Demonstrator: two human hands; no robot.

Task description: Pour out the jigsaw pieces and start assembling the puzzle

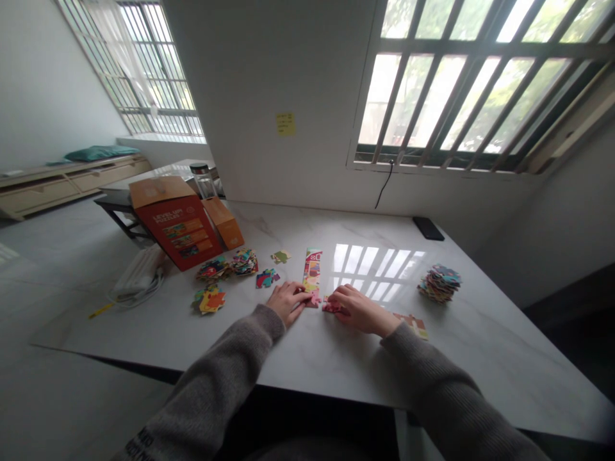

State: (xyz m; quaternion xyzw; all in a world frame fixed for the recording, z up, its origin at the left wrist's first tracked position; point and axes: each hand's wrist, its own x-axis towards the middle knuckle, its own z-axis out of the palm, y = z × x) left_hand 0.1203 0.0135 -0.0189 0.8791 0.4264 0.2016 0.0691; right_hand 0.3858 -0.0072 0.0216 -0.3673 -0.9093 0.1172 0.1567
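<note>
A narrow strip of joined puzzle pieces point(313, 267) lies on the white marbled table in front of me. My left hand point(288, 301) rests beside its near end, fingers stretched out and touching the pink bottom piece point(314, 298). Just right of that piece, my right hand point(353, 308) has its fingers closed on a red-and-pink puzzle piece point(330, 306), which lies low against the table. A narrow gap seems to part this piece from the strip. Partly covered by my right wrist and sleeve, a brown-and-cream puzzle section point(417, 325) lies further right.
Puzzle piles point(214, 269) and a yellow-orange stack point(209, 299) lie left, near loose pieces point(266, 278). A red puzzle box point(180, 224) stands behind, by a white power strip point(139, 274). Rightward are a tall puzzle stack point(439, 283) and black phone point(428, 228).
</note>
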